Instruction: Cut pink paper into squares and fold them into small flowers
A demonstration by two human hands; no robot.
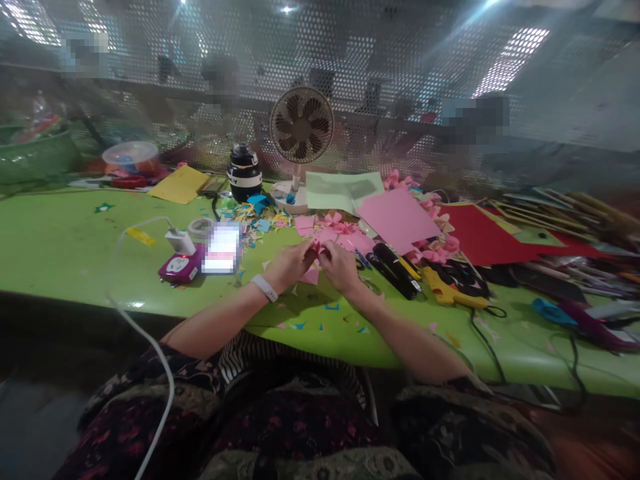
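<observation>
My left hand (pixel 289 265) and my right hand (pixel 341 267) meet over the green table (pixel 60 247), both pinched on a small folded piece of pink paper (pixel 318 248). A white band sits on my left wrist. More pink paper pieces (pixel 313 275) lie under and just beyond the hands, with pink paper flowers (pixel 336 221) behind them. A large pink sheet (pixel 397 217) lies to the far right of my hands.
A small desk fan (pixel 301 130) and a dark jar (pixel 244 175) stand at the back. A phone (pixel 221 249) and a purple power strip (pixel 181 265) with a white cable lie left. Black stapler (pixel 397 269), yellow glue gun (pixel 450 292), red sheets (pixel 493 240) and tools crowd the right.
</observation>
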